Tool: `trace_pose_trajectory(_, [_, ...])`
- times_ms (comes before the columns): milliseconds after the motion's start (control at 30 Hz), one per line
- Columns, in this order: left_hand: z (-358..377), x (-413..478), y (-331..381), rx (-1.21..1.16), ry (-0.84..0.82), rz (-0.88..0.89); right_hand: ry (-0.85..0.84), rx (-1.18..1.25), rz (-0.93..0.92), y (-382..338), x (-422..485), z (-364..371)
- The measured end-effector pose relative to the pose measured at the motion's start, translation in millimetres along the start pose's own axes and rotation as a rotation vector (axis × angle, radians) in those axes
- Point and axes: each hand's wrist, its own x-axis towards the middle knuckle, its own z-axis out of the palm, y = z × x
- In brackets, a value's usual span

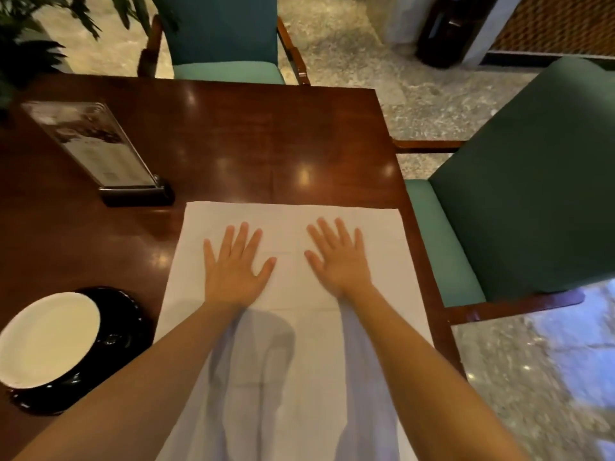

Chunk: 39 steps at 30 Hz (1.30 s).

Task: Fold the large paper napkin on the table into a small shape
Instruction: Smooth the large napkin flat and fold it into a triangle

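A large white paper napkin (289, 224) lies spread flat on the dark wooden table (233, 138), reaching from mid-table toward me and close to the right edge. Faint crease lines cross it. My left hand (233, 264) rests palm down on the napkin's left half, fingers spread. My right hand (339, 257) lies palm down on the right half, fingers also apart. Neither hand holds anything. My forearms cover part of the near end of the napkin.
A clear acrylic menu stand (100, 151) on a black base sits at the left. A white plate on a black dish (50, 341) is at the near left. Green chairs stand across the table (226, 38) and at the right (519, 194). A plant (20, 38) is far left.
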Motion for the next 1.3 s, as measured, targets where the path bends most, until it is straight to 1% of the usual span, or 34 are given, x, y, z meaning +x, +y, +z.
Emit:
trace_pose_trajectory(133, [-1.3,1.1,-1.1,-0.001,-0.002,0.009,0.004,-0.023,0.242,71.2,6.8,-12.3])
trace_pose_trajectory(200, [-0.6,-0.7,-1.5,-0.011,0.004,0.013,-0.005,-0.04,0.313,87.8,7.1,-17.4])
trace_pose_trajectory(267, [-0.3,-0.3,-1.9,-0.02,0.0,0.017,0.009,-0.011,0.368,89.4,11.8,-19.8])
trace_pose_trajectory(400, [-2.4,-0.2,-3.0,-0.019,-0.038,0.035,0.152,0.009,0.534,83.5,24.9,-27.4])
trace_pose_trajectory(467, [-7.8,-11.2,-4.7,-0.074,0.005,0.1,0.241,0.027,0.612,83.9,30.0,-30.1])
trace_pose_trajectory(533, [-13.1,-31.1,-6.2,-0.102,0.055,0.19,0.285,0.219,0.706,85.1,38.1,-36.7])
trace_pose_trajectory(567, [-14.2,-41.6,-7.2,-0.094,0.044,0.221,0.287,0.335,0.75,87.5,43.4,-39.7])
trace_pose_trajectory(667, [-9.3,-57.8,-9.2,-0.071,0.0,0.226,0.295,0.57,0.831,91.6,52.5,-45.9])
trace_pose_trajectory(733, [-6.6,-54.2,-7.8,-0.063,0.001,0.219,0.356,0.71,0.852,88.0,53.6,-52.3])
trace_pose_trajectory(800, [-5.3,-45.6,-2.5,-0.05,-0.002,0.214,0.429,0.794,0.81,81.2,53.7,-63.6])
trace_pose_trajectory(933, [-1.9,-23.6,9.4,-0.045,0.001,0.163,0.575,0.857,0.643,64.4,57.3,-103.2])
trace_pose_trajectory(1067, [-0.8,-1.1,20.3,0.008,-0.053,0.109,0.629,0.935,0.476,46.4,56.8,-146.4])
trace_pose_trajectory(1100, [-2.0,4.1,22.8,0.014,-0.063,0.102,0.628,0.947,0.43,40.4,54.6,-152.3])
trace_pose_trajectory(1167, [-6.1,13.5,26.2,0.021,-0.095,0.102,0.574,0.94,0.323,24.1,46.4,-153.5])
trace_pose_trajectory(1233, [-13.1,15.5,28.4,0.013,-0.137,0.126,0.468,0.889,0.237,4.3,33.7,-137.2])
trace_pose_trajectory(1300, [-21.9,1.7,22.6,-0.063,-0.138,0.168,0.385,0.852,0.195,-16.6,14.8,-109.6])
